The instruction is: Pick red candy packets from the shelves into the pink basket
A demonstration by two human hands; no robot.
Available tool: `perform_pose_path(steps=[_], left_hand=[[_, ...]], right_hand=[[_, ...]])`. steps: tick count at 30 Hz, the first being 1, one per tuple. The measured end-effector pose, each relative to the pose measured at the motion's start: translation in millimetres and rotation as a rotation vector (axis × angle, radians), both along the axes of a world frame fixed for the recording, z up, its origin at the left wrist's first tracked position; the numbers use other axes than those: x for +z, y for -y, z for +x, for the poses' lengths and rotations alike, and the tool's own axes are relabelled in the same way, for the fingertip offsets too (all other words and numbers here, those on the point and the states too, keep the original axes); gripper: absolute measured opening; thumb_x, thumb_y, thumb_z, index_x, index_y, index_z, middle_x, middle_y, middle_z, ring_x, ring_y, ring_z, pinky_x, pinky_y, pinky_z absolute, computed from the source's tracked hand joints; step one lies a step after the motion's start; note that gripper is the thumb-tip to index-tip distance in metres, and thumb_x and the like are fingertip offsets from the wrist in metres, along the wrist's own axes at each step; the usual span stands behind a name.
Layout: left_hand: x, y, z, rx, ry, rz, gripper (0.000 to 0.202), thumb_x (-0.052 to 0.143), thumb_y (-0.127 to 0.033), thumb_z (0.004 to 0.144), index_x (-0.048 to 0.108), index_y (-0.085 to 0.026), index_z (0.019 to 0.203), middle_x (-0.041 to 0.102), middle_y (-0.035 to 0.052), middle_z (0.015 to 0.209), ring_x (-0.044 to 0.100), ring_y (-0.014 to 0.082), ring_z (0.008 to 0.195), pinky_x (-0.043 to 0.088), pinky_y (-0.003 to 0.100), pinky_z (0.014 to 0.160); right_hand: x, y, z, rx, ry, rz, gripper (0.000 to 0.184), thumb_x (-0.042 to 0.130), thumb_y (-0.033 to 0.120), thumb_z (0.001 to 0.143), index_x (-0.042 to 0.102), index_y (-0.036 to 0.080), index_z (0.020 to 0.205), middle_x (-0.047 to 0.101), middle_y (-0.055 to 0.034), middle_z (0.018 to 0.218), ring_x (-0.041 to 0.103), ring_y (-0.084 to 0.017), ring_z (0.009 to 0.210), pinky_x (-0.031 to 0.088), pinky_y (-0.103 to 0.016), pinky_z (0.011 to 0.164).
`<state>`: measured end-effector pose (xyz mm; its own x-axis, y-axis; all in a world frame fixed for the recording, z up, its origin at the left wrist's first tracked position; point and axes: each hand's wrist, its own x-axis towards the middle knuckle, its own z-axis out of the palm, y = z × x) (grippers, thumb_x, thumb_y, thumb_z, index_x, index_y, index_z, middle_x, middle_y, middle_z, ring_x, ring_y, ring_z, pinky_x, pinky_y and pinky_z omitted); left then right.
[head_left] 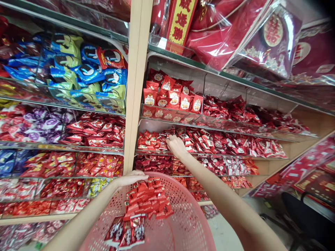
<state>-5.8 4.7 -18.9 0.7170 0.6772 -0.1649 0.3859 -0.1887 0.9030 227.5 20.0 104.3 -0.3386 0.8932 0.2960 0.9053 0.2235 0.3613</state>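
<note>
A pink perforated plastic basket (pixel 192 205) is in front of me at the bottom of the view. In it lie a stack of bright red candy packets (pixel 149 197) and several dark red and white packets (pixel 133 230). My left hand (pixel 132 178) is on the basket's far left rim, its fingers over the edge. My right hand (pixel 176 145) reaches into a shelf compartment of small red packets (pixel 150 141). Its fingers are curled at a dark red wrapped packet (pixel 170 131) on top of the pile; the fingertips are partly hidden.
Clear-fronted shelves hold wrapped sweets: blue packets (pixel 90 71), purple twists (pixel 44 122) and red packets (pixel 174 99). A wooden post (pixel 134 87) divides the shelves. Red gift bags (pixel 272 38) hang over the upper right. A black chair (pixel 309 216) stands at the lower right.
</note>
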Motion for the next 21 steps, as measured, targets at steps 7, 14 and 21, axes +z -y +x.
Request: perform_pose_path(steps=[7,14,21], left_hand=[[0.2,0,0,0.001,0.008,0.002,0.041,0.047,-0.055,0.078,0.06,-0.016,0.081,0.058,0.0011,0.082,0.049,0.0184,0.083,0.034,0.024,0.072],[-4.6,-3,0,-0.003,-0.001,0.014,0.043,0.047,-0.058,0.077,0.059,-0.017,0.079,0.058,-0.0002,0.081,0.048,0.0186,0.082,0.034,0.024,0.072],[-1.1,0,1,0.02,0.008,-0.012,0.043,0.048,-0.059,0.075,0.058,-0.017,0.078,0.057,-0.0009,0.08,0.047,0.0175,0.08,0.035,0.024,0.072]], right_hand=[[0.5,1,3,-0.001,-0.21,0.121,0.027,0.033,0.019,0.091,0.06,0.015,0.092,0.056,-0.0096,0.094,0.051,-0.019,0.086,0.036,-0.027,0.073],[0.2,8,10,0.129,-0.883,0.198,0.021,0.043,0.025,0.083,0.06,0.016,0.078,0.057,-0.0046,0.08,0.051,-0.013,0.064,0.039,-0.025,0.064],[-10.3,30,4,0.182,-1.397,-0.063,0.022,0.053,0.038,0.076,0.057,0.017,0.077,0.056,0.0001,0.061,0.054,-0.013,0.056,0.041,-0.024,0.054]])
